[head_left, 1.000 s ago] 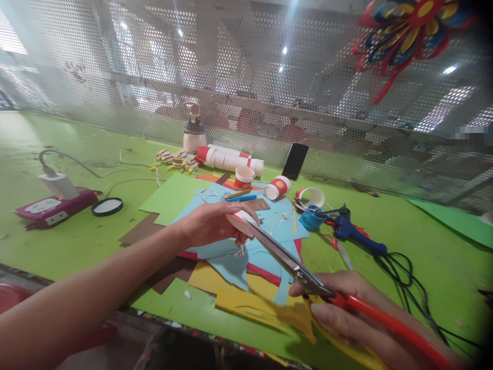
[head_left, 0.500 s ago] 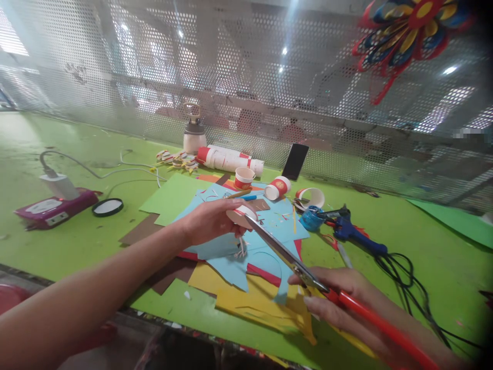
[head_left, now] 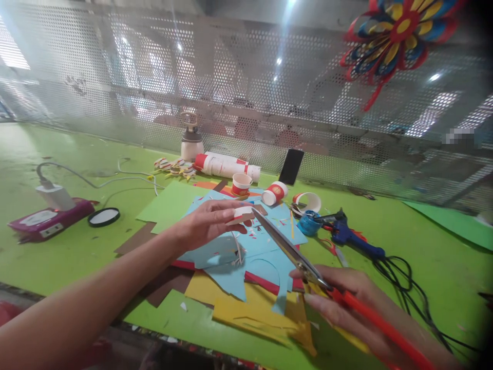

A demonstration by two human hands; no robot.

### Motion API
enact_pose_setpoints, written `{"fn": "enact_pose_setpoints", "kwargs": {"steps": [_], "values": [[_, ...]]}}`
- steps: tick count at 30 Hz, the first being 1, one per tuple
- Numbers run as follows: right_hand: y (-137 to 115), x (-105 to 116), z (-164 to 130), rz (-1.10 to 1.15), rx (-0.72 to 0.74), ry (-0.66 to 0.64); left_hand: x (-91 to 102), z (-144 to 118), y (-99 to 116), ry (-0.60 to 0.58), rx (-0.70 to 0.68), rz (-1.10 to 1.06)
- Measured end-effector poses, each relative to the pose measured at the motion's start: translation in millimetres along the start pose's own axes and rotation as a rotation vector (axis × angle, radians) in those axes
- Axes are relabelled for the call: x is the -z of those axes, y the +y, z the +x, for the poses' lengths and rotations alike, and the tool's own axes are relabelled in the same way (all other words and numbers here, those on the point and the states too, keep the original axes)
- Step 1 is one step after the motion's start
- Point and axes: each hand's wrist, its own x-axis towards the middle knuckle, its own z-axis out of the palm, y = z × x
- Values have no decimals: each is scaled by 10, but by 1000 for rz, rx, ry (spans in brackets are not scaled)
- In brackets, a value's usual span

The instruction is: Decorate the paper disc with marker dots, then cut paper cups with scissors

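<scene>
Between the thumb and fingers of my left hand (head_left: 200,221) is a small white paper-cup piece (head_left: 241,215) with a red edge. My right hand (head_left: 346,298) grips a long pair of scissors (head_left: 283,245) with red handles, partly out of view at the bottom right. Their blades look closed or nearly so, and the tip lies at the right end of the paper piece; whether it touches cannot be made out. Below both hands lie blue paper sheets (head_left: 219,264) strewn with small scraps, over yellow paper (head_left: 250,313) near the table's front edge.
Paper cups (head_left: 275,193) and a phone (head_left: 291,166) stand behind the sheets. At right are blue tape (head_left: 309,223) and a glue gun (head_left: 356,241) with a black cord. A purple power strip (head_left: 52,221) sits left. Perforated metal panel (head_left: 154,77) closes off the back.
My left hand has turned the paper piece, so its curved outer side shows instead of its flat face. The scissors' tip has shifted slightly up and right. The whole view has moved a little.
</scene>
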Motion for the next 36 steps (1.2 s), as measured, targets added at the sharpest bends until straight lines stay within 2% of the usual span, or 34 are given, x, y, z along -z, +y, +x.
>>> {"fn": "enact_pose_setpoints", "kwargs": {"steps": [4, 9, 18, 24, 29, 36], "values": [[23, -35, -25, 33, -38, 68, -6, -9, 13, -32, -4, 15], [18, -61, -35, 19, -36, 108, -25, -4, 37, -15, -63, 86], [2, -53, 25, -10, 38, 6, -131, 28, 81, 112, -126, 142], [78, -90, 93, -85, 61, -34, -80, 41, 20, 118, -132, 310], [36, -143, 83, -137, 79, 50, -100, 40, 0, 156, -117, 476], [121, -227, 83, -217, 113, 183, -134, 81, -77, 278, -254, 554]]}}
